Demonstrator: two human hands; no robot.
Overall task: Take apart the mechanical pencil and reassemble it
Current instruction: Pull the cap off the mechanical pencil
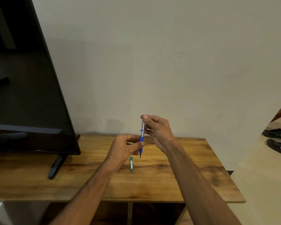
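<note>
Screen [28,75]: dark, switched off, far left of the pencil; it stands on the surface, leaning against the wall.
Foot [56,168]: black leg of the screen, planted on the wood left of the pencil.
Surface [193,168]: wood-grain top under both hands, running from the screen to a bare stretch right of the pencil.
Left hand [125,149]: pinches the blue grip low on the pencil between thumb and fingers, other fingers curled.
Tube [131,164]: small green case lying flat on the surface, just below and left of the pencil tip, apart from it.
Pencil [142,138]: held nearly upright above the surface, tip down, silver upper barrel, blue grip.
Right hand [157,129]: closed on the pencil's top end, thumb over the cap.
Shoes [277,140]: dark pair on the floor, far right of the pencil.
</note>
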